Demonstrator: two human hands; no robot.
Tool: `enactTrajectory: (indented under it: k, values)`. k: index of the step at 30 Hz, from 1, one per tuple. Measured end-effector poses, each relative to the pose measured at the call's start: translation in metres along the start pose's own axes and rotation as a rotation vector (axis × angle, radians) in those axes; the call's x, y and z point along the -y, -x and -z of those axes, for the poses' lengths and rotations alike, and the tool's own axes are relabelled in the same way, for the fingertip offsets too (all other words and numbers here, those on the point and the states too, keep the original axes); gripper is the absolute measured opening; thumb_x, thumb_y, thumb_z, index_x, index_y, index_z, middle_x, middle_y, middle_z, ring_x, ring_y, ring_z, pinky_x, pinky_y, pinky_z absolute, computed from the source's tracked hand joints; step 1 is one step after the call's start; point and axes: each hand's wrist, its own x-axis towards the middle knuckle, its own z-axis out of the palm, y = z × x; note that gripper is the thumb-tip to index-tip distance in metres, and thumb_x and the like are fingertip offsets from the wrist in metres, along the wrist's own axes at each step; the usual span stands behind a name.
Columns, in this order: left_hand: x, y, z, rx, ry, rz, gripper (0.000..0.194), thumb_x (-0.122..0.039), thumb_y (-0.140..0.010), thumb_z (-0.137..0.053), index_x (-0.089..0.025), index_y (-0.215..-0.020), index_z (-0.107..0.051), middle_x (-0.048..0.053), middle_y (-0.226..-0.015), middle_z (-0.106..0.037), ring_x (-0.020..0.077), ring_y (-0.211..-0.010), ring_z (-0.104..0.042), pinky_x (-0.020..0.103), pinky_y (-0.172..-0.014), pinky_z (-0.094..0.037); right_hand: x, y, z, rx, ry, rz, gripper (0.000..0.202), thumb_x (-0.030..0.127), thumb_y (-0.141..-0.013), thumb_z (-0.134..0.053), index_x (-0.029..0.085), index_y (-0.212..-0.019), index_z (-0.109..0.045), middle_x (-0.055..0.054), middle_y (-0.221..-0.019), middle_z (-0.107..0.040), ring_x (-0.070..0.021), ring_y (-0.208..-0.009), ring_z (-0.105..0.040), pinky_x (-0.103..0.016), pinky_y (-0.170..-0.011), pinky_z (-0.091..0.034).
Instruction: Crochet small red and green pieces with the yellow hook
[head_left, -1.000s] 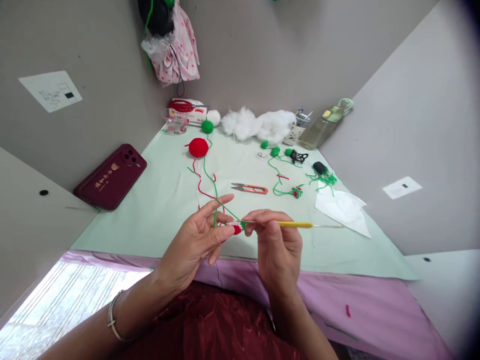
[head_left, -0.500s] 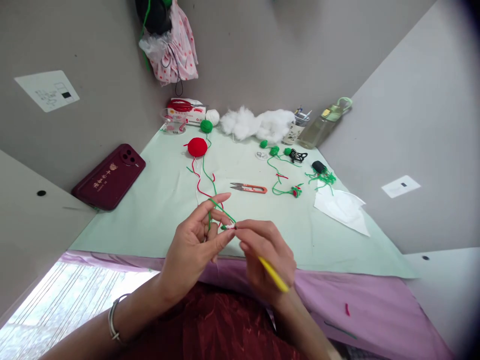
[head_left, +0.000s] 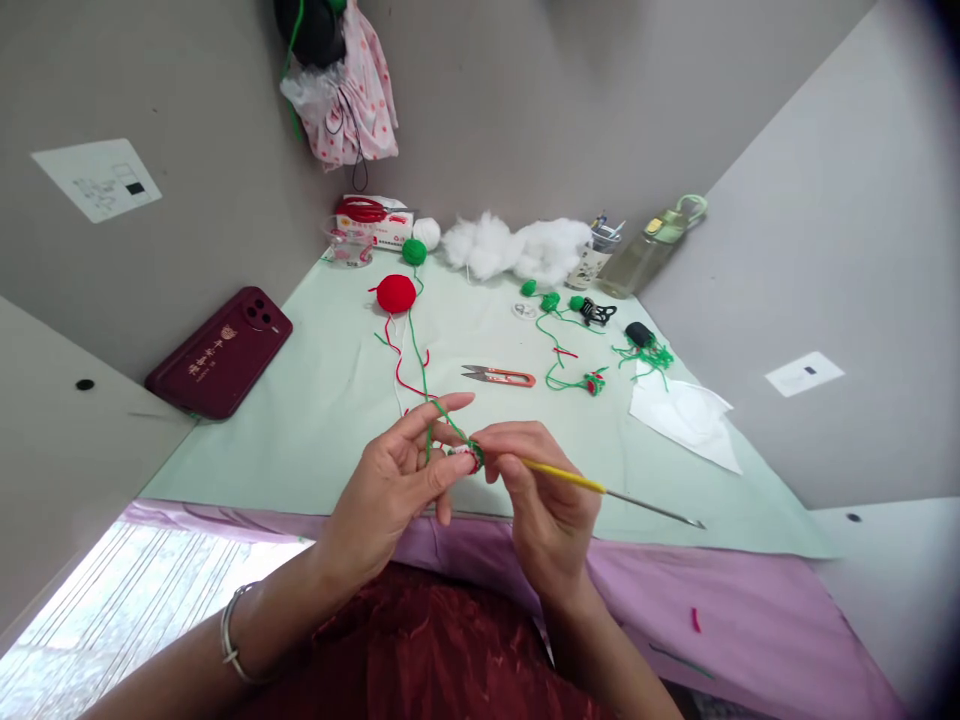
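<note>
A small crochet piece (head_left: 471,455) in green, white and red is pinched between the thumb and fingers of my left hand (head_left: 397,480). Green yarn (head_left: 453,424) runs over my raised left index finger down to the piece. My right hand (head_left: 551,500) grips a crochet hook (head_left: 574,476) with a yellow handle; its bare metal end points out to the right. The right fingertips meet the piece's right edge, where the hook's working tip is hidden. Beyond my hands lie a red yarn ball (head_left: 396,294), a green yarn ball (head_left: 414,252) and orange thread snips (head_left: 499,376).
White stuffing (head_left: 517,250) sits at the back beside a pen cup (head_left: 591,262) and a water bottle (head_left: 643,252). Several green crochet pieces (head_left: 550,301), a black claw clip (head_left: 597,312) and a white tissue (head_left: 682,420) lie on the right. A phone (head_left: 219,353) leans at the left.
My right hand has turned, so the hook now lies nearly level with its metal end showing at the right. The crochet piece has turned, showing more green and red.
</note>
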Motion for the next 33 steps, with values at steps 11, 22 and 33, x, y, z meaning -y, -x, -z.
enactTrajectory:
  k: [11,22,33]
  values:
    - [-0.008,-0.008,0.006,0.040,0.204,0.133,0.027,-0.017,-0.084,-0.086,-0.021,-0.111,-0.084,-0.010,-0.061,-0.045,0.0001,-0.045,-0.020,0.011,-0.044,-0.038,-0.003,-0.004,0.003,-0.132,-0.245,-0.137,0.022,0.023,-0.104,-0.059,0.028,-0.103,-0.080,-0.002,-0.086,-0.070,-0.0133,-0.065,-0.062,-0.030,-0.058,-0.053]
    - [-0.002,-0.003,0.005,0.049,-0.010,-0.001,0.032,-0.026,-0.087,-0.085,-0.028,-0.119,-0.082,-0.003,-0.094,-0.065,-0.0005,-0.048,-0.038,0.019,-0.051,-0.053,-0.010,-0.004,0.005,-0.064,-0.458,-0.275,0.019,0.029,-0.105,-0.062,0.026,-0.101,-0.081,-0.001,-0.093,-0.075,-0.0128,-0.075,-0.068,-0.028,-0.068,-0.057]
    - [-0.001,-0.002,0.011,0.021,-0.235,-0.103,0.031,-0.028,-0.091,-0.082,-0.032,-0.121,-0.080,-0.004,-0.091,-0.065,0.0031,-0.055,-0.059,0.018,-0.054,-0.049,0.003,0.001,0.012,0.003,-0.035,0.040,0.023,0.016,-0.107,-0.052,0.025,-0.112,-0.073,-0.003,-0.095,-0.077,-0.0156,-0.082,-0.073,-0.032,-0.075,-0.060]
